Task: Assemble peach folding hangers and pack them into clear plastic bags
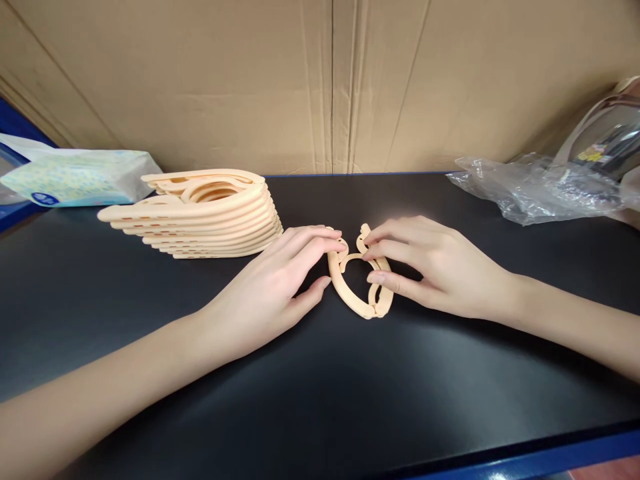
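A peach plastic folding hanger (354, 301) lies on the black table between my hands, its arms bent round into a loop. My left hand (285, 272) grips its left side, fingertips over the upper end and thumb against the outer edge. On the opposite side, my right hand (440, 263) has its fingers and thumb closed on the other arm. Parts of both arms are hidden under the fingers. Left of my left hand stands a neat stack of matching folded hangers (225, 230).
A packet of tissues (85, 177) lies at the back left. Crumpled clear plastic wrap (530, 187) and a transparent bag (607, 143) are at the back right. Cardboard (210, 80) rises behind the black table (320, 400), which has a blue front edge.
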The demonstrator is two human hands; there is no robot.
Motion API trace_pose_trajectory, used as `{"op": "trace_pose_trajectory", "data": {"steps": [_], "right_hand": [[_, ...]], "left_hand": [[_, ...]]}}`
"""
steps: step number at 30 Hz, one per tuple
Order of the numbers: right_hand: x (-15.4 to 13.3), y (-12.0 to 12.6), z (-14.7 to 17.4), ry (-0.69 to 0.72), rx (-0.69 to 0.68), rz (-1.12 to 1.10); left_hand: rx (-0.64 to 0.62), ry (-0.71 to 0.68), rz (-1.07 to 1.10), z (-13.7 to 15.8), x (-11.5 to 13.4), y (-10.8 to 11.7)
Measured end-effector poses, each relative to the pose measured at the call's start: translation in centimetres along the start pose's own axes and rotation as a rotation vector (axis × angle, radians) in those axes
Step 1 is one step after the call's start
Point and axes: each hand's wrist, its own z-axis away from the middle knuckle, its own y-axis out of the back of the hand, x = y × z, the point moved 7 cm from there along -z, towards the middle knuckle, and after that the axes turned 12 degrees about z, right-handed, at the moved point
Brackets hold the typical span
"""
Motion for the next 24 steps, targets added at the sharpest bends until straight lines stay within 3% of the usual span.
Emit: {"op": "trace_pose_trajectory", "data": {"steps": [10, 14, 18, 24], "right_hand": [[-0.5, -0.5, 0.0, 0.048, -0.102, -0.632], [0.0, -0.5, -0.2, -0.095, -0.079, -0.706], [1.8, -0.4, 0.0, -0.325, -0.017, -0.644], [2.0, -1.8, 0.2, -0.456, -0.234, -0.827]], "left_hand": [[-0.069, 0.049, 0.052, 0.0, 0.1, -0.3], [-0.156, 0.050, 0.045, 0.0, 0.4, -0.8], [-0.093, 0.009, 0.020, 0.0, 0.8, -0.2], [0.062, -0.104, -0.169, 0.0, 1.7, 1.1]]}}
